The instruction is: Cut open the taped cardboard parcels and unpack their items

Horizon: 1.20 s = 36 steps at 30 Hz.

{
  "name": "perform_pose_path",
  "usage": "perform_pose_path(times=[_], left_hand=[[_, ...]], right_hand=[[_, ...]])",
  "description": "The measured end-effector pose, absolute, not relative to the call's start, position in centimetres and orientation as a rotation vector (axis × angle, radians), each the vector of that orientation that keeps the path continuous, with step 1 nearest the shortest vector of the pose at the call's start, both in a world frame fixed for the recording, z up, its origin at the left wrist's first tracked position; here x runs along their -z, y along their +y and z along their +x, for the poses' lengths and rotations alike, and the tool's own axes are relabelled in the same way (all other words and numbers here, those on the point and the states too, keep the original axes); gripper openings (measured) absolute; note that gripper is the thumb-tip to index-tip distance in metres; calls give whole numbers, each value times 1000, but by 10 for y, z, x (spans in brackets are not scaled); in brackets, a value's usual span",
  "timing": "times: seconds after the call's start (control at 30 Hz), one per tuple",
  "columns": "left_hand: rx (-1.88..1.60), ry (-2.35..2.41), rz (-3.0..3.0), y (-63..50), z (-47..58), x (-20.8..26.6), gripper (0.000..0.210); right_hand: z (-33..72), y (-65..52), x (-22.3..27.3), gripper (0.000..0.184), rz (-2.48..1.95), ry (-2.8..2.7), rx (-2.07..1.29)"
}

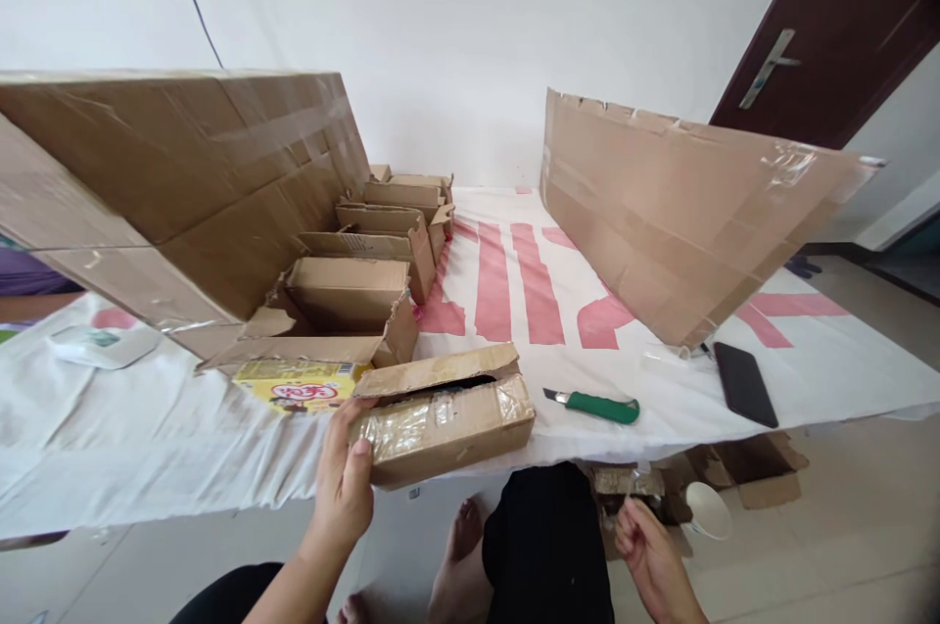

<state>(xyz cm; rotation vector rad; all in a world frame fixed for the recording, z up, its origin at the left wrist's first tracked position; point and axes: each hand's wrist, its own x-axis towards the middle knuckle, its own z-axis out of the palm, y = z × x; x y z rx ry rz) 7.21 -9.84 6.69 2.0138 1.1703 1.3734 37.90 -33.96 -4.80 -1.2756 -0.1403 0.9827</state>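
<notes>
My left hand (345, 472) grips the left end of a small cardboard box (455, 433) at the table's front edge, thumb on the front and fingers behind. Clear tape covers much of its side, and a top flap stands partly raised over a dark gap. My right hand (646, 546) is off the table at the lower right, fingers pinched. A see-through scrap, which looks like clear tape (635, 481), shows at its fingertips. A green utility knife (602, 407) with its blade out lies right of the box. A yellow printed box (301, 385) lies just left of it.
Open cardboard boxes (349, 296) line the left, beside a tall cardboard panel (257, 154). Another cardboard panel (661, 203) stands at right. A black phone (744, 384) lies on the white cloth (867, 350). A white paper cup (709, 510) and cardboard scraps are below the table.
</notes>
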Motion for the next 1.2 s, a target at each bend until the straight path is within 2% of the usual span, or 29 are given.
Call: perform_pose_path(times=[0.2,0.37,0.9,1.2], left_hand=[[-1374,1183,2014,-98,72,-65,44],[-1385,1164,2024,-97,72,-66,43],[-1382,1153,2020,-97,72,-66,40],[-1386,1160,2027,-97,73,-67,41]], right_hand=[[410,-326,47,62,-1747,-399,-625],[429,-314,43,65,-1792,-346,-589],[424,-320,49,51,-1690,-386,-654],[434,-329,51,41,-1709,-294,-482]])
